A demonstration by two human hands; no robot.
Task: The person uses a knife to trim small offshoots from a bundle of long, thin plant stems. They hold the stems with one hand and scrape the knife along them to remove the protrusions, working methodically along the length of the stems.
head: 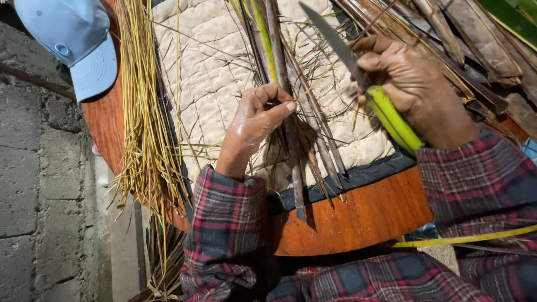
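My left hand (256, 120) pinches a long dry grey-brown leaf strip (293, 162) that runs from the top of the view down over the table's front edge. My right hand (411, 84) is closed on a knife with a green handle (391, 120); its grey blade (330, 36) points up and left, over the strips. Several more brown and green strips (268, 50) lie alongside the held one on a quilted cream cushion (207, 72). Both arms wear plaid sleeves.
The cushion lies on a round reddish wooden table (358, 218). A bundle of thin yellow stalks (142, 112) hangs over the table's left edge. A light blue cap (78, 39) sits at top left. Dry brown leaves (475, 39) pile at top right. Concrete floor lies left.
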